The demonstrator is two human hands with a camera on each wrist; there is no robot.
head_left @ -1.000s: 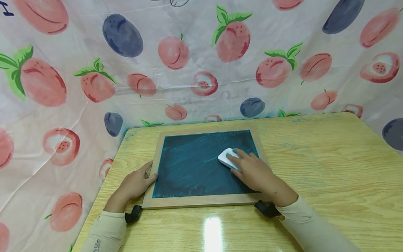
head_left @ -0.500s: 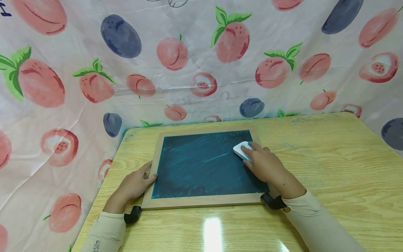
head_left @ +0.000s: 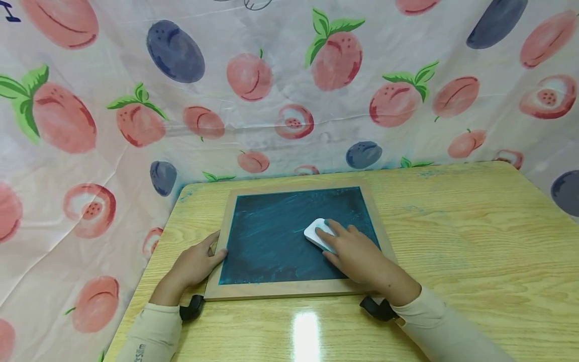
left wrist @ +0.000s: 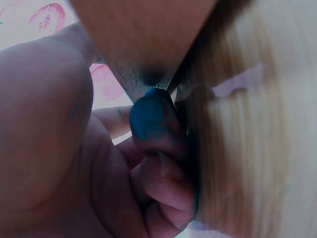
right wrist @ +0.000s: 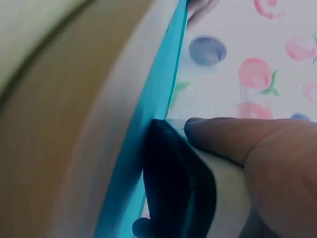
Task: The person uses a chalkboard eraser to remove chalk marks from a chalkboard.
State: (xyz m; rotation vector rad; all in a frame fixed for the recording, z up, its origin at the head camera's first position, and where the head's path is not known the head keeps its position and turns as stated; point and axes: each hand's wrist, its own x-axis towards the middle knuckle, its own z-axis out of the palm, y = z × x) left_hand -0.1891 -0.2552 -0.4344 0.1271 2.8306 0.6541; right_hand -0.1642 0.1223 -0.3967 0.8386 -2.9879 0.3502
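Note:
A small framed chalkboard (head_left: 267, 246) with a wooden rim lies on the table, its dark surface marked by faint blue-green smears. My left hand (head_left: 192, 264) grips the board's left side, thumb on the frame. In the left wrist view, curled fingers (left wrist: 166, 183), one stained blue-green, sit low against the wooden frame (left wrist: 143, 34). On the right half of the board, my right hand (head_left: 359, 256) holds a white chalkboard eraser (head_left: 313, 233) against the writing surface. The right wrist view shows the eraser's dark felt side (right wrist: 178, 183) facing the board.
The yellow wood-grain table (head_left: 475, 241) extends to the right of the board, with blue-green chalk traces on it. Behind and to the left hangs a peach-patterned cloth (head_left: 253, 30). Black straps (head_left: 379, 308) sit at both wrists.
My right hand slid the eraser up and right, then back down and left, past where it began. The eraser now overlaps most of a light streak seen earlier. My left hand stays put.

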